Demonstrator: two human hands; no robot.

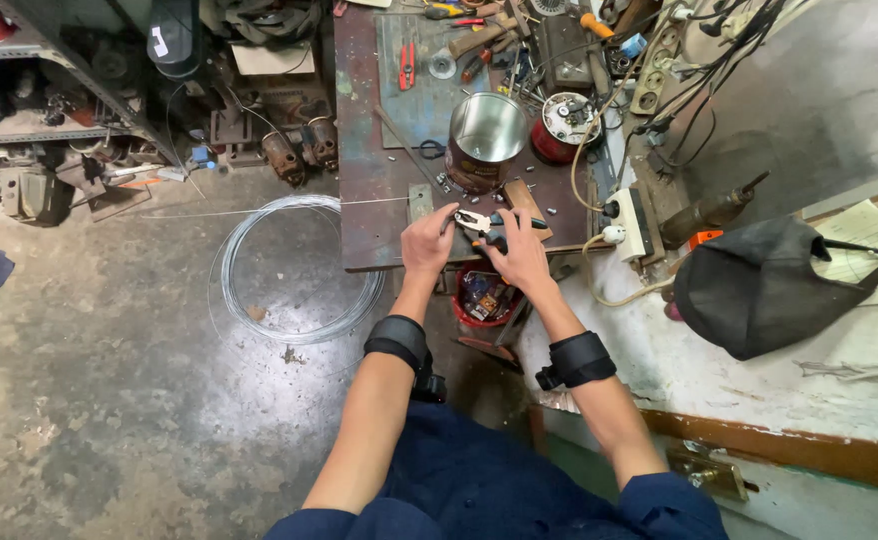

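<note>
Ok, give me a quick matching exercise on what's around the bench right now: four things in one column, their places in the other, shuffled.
Things:
1. shiny round metal can
2. coil of thin grey wire
3. black-handled pliers
4. black fabric bag

Places:
A. lying on the concrete floor, left of the bench
B. on the pale counter to the right
C. at the near edge of the bench, between the left hand and the right hand
D. standing upright on the bench, beyond the hands

Pairs: 1-D, 2-A, 3-C, 4-B
</note>
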